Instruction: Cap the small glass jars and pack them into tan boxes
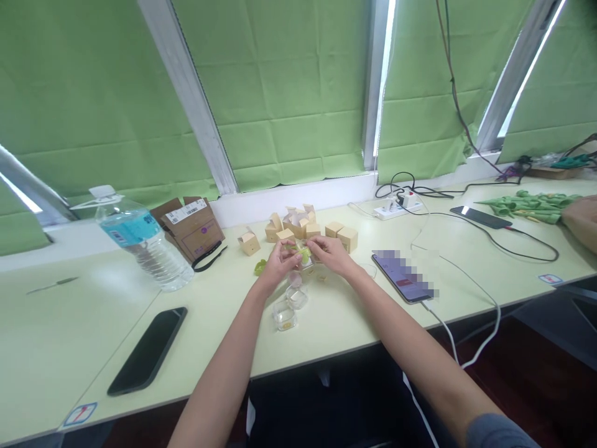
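My left hand [281, 262] and my right hand [329, 254] meet over the middle of the table, fingers closed in a pinch. Between them is a small yellow-green piece [304, 254], pinched from both sides; it is too small to tell its kind. Another green piece [260, 267] lies just left of my left hand. Below the hands on the table are a small round pinkish thing [294, 279], a clear plastic box [297, 298] and a second clear plastic box [284, 316]. Tiny gold-coloured bits [321, 278] lie beneath my right hand.
Behind the hands stand several small tan cardboard boxes [347, 239]. To the left are a water bottle [144, 239], an opened brown carton [189, 230] and a black phone [148, 351]. At right lie a lit phone [403, 277], a power strip [396, 208] and trailing cables.
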{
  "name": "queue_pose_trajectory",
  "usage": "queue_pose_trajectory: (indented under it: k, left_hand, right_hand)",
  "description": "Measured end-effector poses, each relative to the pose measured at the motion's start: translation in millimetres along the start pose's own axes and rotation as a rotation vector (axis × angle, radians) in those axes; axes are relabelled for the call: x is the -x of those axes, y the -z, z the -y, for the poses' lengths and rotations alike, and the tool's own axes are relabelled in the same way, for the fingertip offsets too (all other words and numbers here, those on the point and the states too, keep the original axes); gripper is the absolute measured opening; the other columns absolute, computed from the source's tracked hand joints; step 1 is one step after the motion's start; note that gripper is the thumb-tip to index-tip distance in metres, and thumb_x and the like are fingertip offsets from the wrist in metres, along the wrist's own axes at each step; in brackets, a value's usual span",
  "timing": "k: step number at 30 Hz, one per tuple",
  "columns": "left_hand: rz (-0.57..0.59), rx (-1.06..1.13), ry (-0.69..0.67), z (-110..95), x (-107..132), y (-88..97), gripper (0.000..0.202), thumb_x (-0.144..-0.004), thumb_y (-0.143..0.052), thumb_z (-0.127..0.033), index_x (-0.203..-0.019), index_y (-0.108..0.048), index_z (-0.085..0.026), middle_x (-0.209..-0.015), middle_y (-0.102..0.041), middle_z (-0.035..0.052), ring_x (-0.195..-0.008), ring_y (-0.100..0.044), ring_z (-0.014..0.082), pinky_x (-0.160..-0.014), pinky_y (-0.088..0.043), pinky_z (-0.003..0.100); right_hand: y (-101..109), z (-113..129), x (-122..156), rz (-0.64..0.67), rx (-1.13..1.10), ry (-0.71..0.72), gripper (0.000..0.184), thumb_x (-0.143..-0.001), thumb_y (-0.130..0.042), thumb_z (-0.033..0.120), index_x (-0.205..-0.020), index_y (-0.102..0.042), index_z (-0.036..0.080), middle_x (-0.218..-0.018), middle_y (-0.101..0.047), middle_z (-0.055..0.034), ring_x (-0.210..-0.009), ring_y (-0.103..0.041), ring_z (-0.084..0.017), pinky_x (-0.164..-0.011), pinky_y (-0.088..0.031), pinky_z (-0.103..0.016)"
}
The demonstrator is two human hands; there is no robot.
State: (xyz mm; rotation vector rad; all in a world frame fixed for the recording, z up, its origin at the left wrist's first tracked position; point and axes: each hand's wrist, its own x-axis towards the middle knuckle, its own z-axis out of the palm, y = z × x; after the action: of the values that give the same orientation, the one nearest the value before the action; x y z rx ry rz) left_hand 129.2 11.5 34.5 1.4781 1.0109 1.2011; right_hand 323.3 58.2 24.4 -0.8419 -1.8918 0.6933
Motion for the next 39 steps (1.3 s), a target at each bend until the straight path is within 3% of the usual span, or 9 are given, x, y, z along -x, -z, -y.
queue_pose_trajectory:
  k: [3, 7, 13, 22, 30, 39]
  left_hand:
    - [-0.087, -0.024, 0.0, 4, -2, -1.5, 0.063, -0.074, -0.081, -0.049, -0.123, -0.053, -0.022, -0.094, -0.063, 0.0014, -0.076, -0.064, 0.0136, -0.076, -0.054, 0.03]
    - [-0.201, -0.066, -0.032, 11, -7, -3.2, 0.06, -0.07, -0.082, -0.056, -0.112, -0.063, -0.017, -0.096, -0.066, 0.0057, -0.084, -0.066, 0.0185, -0.074, -0.056, 0.03]
    - [-0.16, 0.025, 0.016, 15, -7, -3.3, 0.053, -0.075, -0.074, -0.064, -0.098, -0.061, -0.018, -0.091, -0.066, 0.0037, -0.072, -0.067, 0.0161, -0.073, -0.06, 0.036]
    - [-0.193, -0.184, -0.091, 19, -7, -3.0, 0.043, -0.084, -0.064, -0.062, -0.088, -0.057, -0.02, -0.084, -0.06, 0.0009, -0.07, -0.062, 0.0163, -0.065, -0.058, 0.031]
    - [-0.271, -0.505, -0.232, 15, -5, -4.4, 0.031, -0.094, -0.05, -0.053, -0.086, -0.056, -0.023, -0.077, -0.06, 0.0002, -0.068, -0.059, 0.0172, -0.063, -0.048, 0.027]
    - [-0.2, -0.333, -0.191, 19, -3, -8.7, 0.034, -0.091, -0.056, -0.056, -0.091, -0.06, -0.022, -0.076, -0.065, 0.0006, -0.062, -0.066, 0.0187, -0.06, -0.051, 0.03]
  right_hand:
    - [0, 5, 3, 0.127, -0.068, 0.014, 0.039, -0.097, -0.054, 0.05, -0.12, -0.068, 0.022, -0.101, -0.073, -0.0041, -0.08, -0.065, -0.016, -0.073, -0.048, -0.027]
    - [-4, 4, 3, 0.188, -0.004, 0.113, 0.059, -0.083, -0.074, 0.05, -0.133, -0.061, 0.023, -0.118, -0.069, -0.0074, -0.095, -0.064, -0.02, -0.084, -0.048, -0.031]
    - [-4, 0, 4, 0.149, 0.086, 0.118, 0.054, -0.084, -0.07, 0.036, -0.134, -0.057, 0.02, -0.124, -0.067, -0.0095, -0.093, -0.062, -0.019, -0.082, -0.047, -0.031]
    - [-5, 2, 5, 0.185, 0.081, 0.126, 0.047, -0.082, -0.072, 0.045, -0.121, -0.062, 0.02, -0.093, -0.066, -0.0015, -0.072, -0.054, -0.013, -0.068, -0.041, -0.026]
    - [-4, 4, 4, 0.181, 0.06, 0.095, 0.045, -0.08, -0.073, 0.049, -0.115, -0.065, 0.021, -0.063, -0.048, 0.0072, -0.057, -0.041, -0.01, -0.056, -0.03, -0.023]
    - [-2, 3, 3, 0.128, 0.041, 0.074, 0.035, -0.077, -0.071, 0.042, -0.104, -0.068, 0.02, -0.057, -0.041, 0.0085, -0.054, -0.036, -0.01, -0.054, -0.027, -0.023]
